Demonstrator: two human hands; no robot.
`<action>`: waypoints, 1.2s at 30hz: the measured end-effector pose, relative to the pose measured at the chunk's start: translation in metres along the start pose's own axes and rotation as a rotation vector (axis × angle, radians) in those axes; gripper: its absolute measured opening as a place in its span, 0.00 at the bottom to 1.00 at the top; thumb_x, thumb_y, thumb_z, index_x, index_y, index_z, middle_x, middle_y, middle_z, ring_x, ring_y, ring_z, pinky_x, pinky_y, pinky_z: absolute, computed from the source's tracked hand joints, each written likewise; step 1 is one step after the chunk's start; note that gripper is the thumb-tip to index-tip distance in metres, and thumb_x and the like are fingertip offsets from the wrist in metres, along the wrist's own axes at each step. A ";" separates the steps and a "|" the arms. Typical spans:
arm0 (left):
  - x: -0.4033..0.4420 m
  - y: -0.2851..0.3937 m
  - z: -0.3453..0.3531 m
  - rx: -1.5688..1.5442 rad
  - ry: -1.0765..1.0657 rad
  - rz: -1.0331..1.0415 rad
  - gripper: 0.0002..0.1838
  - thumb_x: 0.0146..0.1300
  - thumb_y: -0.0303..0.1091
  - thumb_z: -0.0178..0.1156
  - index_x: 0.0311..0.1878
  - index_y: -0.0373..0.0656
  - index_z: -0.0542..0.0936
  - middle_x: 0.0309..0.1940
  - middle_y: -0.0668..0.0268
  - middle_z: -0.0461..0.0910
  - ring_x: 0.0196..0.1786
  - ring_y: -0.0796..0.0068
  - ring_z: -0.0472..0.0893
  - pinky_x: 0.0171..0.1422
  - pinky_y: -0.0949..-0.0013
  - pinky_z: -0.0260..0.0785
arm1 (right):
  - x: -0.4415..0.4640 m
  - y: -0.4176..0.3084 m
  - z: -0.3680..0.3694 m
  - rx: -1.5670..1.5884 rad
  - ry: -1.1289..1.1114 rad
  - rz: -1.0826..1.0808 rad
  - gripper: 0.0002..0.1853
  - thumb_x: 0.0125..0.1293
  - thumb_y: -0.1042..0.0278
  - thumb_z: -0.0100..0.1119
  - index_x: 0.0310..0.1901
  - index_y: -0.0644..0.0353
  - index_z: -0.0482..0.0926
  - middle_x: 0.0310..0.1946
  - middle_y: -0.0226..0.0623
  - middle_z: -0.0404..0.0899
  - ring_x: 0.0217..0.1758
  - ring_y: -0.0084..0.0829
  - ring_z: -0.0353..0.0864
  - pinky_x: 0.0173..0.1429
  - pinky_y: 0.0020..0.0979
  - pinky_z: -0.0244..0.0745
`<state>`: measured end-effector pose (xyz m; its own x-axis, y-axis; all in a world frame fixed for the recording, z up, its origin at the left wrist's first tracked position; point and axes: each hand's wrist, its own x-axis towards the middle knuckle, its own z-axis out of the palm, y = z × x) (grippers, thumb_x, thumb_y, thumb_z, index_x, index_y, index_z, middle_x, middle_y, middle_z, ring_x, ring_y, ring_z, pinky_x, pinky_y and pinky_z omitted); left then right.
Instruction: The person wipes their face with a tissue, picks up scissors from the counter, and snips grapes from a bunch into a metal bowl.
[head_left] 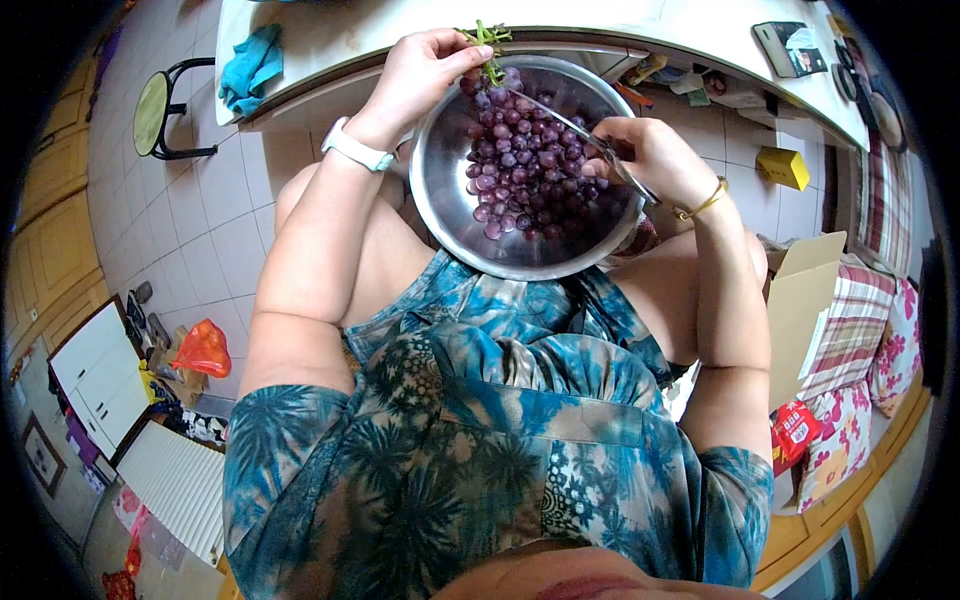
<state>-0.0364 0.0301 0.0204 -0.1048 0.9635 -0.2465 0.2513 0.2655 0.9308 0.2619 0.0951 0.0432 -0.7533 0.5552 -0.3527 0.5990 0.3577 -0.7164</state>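
A large metal bowl rests on my lap, with many loose purple grapes in it. Over its far rim my left hand pinches a green grape stem, from which a few grapes hang down toward the bowl. My right hand is closed round the handles of a pair of scissors. The blades point up and left, their tips close to the grapes just below the stem. Whether the blades touch a stalk is too small to tell.
Ahead stands a white table with a teal cloth and a phone-like object. A stool is at the left. On the right are a yellow box, an open cardboard box and a cushioned seat.
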 end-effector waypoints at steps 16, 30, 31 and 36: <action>0.005 -0.012 0.005 -0.145 0.021 0.047 0.10 0.73 0.36 0.63 0.51 0.41 0.82 0.40 0.72 0.83 0.42 0.85 0.79 0.47 0.78 0.71 | 0.001 -0.010 0.000 -0.380 0.184 0.080 0.23 0.54 0.54 0.74 0.50 0.55 0.86 0.38 0.47 0.87 0.46 0.49 0.87 0.52 0.45 0.81; 0.007 -0.015 -0.004 0.115 -0.101 0.147 0.12 0.76 0.37 0.60 0.53 0.39 0.79 0.43 0.71 0.82 0.47 0.84 0.78 0.54 0.77 0.72 | 0.008 -0.007 0.010 -0.591 0.309 -0.135 0.20 0.49 0.66 0.73 0.47 0.55 0.86 0.34 0.45 0.85 0.43 0.45 0.86 0.48 0.43 0.81; 0.007 -0.014 -0.004 0.105 -0.109 0.140 0.12 0.76 0.38 0.60 0.53 0.39 0.79 0.43 0.71 0.82 0.47 0.84 0.78 0.55 0.77 0.72 | 0.008 -0.007 0.010 -0.597 0.280 -0.111 0.20 0.50 0.67 0.71 0.48 0.56 0.86 0.36 0.43 0.85 0.44 0.45 0.86 0.49 0.42 0.81; 0.002 -0.008 -0.004 0.132 -0.134 0.172 0.12 0.76 0.38 0.59 0.54 0.40 0.79 0.43 0.72 0.81 0.47 0.85 0.77 0.55 0.77 0.71 | 0.010 -0.009 0.012 -0.628 0.234 -0.060 0.20 0.51 0.69 0.70 0.49 0.56 0.86 0.38 0.43 0.85 0.45 0.44 0.86 0.50 0.41 0.81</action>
<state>-0.0422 0.0299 0.0131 0.0767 0.9886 -0.1292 0.3789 0.0910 0.9209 0.2459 0.0886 0.0394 -0.7538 0.6437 -0.1323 0.6556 0.7225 -0.2197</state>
